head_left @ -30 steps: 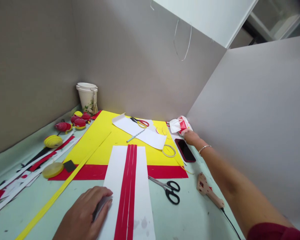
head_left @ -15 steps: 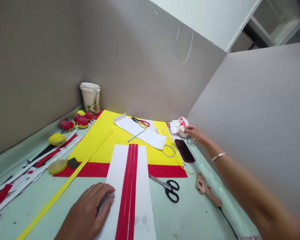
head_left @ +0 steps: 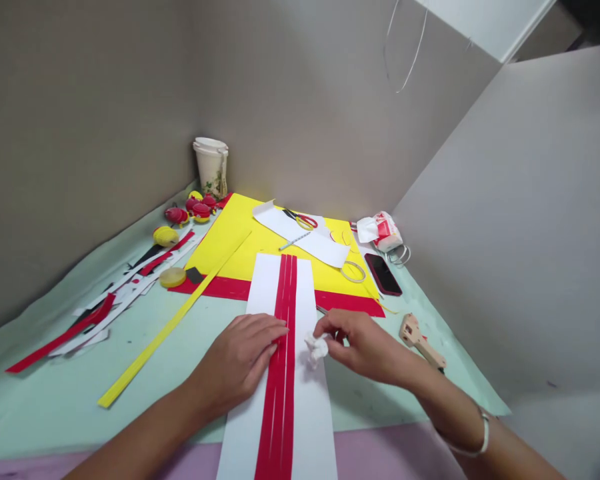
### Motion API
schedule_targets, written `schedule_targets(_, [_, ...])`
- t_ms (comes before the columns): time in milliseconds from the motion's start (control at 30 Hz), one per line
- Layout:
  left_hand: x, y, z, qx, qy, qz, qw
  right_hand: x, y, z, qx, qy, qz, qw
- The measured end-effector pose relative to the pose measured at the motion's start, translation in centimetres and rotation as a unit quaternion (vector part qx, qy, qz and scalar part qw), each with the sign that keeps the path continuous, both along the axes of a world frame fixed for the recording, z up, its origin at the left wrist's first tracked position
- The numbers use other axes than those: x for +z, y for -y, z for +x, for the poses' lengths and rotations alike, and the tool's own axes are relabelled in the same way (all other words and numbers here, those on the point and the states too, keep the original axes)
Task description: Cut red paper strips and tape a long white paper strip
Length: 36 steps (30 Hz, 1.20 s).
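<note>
White and scrunched, the tissue ball (head_left: 318, 348) is pinched in the fingertips of your right hand (head_left: 367, 348), just right of the middle of the frame. It touches the long white paper (head_left: 313, 413) beside the red strips (head_left: 280, 400). Your left hand (head_left: 240, 360) lies open and flat on that paper, holding nothing. The ball looks soft and very light, so a gentle pinch should do. The paper looks thin and bendy.

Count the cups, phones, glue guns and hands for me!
Cup: 1
Phone: 1
Glue gun: 1
Hands: 2, left hand on the striped sheet, right hand pinching a tissue wad
Total: 5
</note>
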<state>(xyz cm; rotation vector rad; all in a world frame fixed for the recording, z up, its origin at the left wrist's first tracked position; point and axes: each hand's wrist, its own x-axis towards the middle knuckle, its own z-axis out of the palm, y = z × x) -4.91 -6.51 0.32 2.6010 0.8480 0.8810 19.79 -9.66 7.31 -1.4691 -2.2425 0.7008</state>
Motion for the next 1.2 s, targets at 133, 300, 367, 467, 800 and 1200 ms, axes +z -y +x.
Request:
schedule_targets(133, [-0.7,0.1,0.2,-0.046,-0.031,-0.016,0.998,-2.5,1.1,-2.3,0.014,0.018,0.047,0.999])
schedule_targets(300, [-1.6,-0.1,0.4,-0.045,-0.07,-0.061,0.995,-3.7,2.2,-3.8,0.051,0.06,0.048,0.996])
schedule_targets(367, [-1.6,-0.1,0.5,-0.043,-0.082,-0.071,0.993,-4.3,2.8,-4.1,0.039,0.065,0.058,0.995])
schedule_targets(467, [-1.6,0.1,0.6,-0.045,-0.088,-0.07,0.993,-5.8,3.4,-4.8,0.012,0.077,0.089,0.993])
schedule_targets(800, [-1.6,-0.2,0.6,-0.041,-0.082,-0.067,0.993,-4.2,1.6,-1.6,-0.175,-0.178,0.019,0.968])
schedule_targets(1200, [-2.2,-0.3,0.6,-0.051,-0.062,-0.059,0.995,-7.3,3.5,-4.5,0.011,-0.009,0.132,0.991])
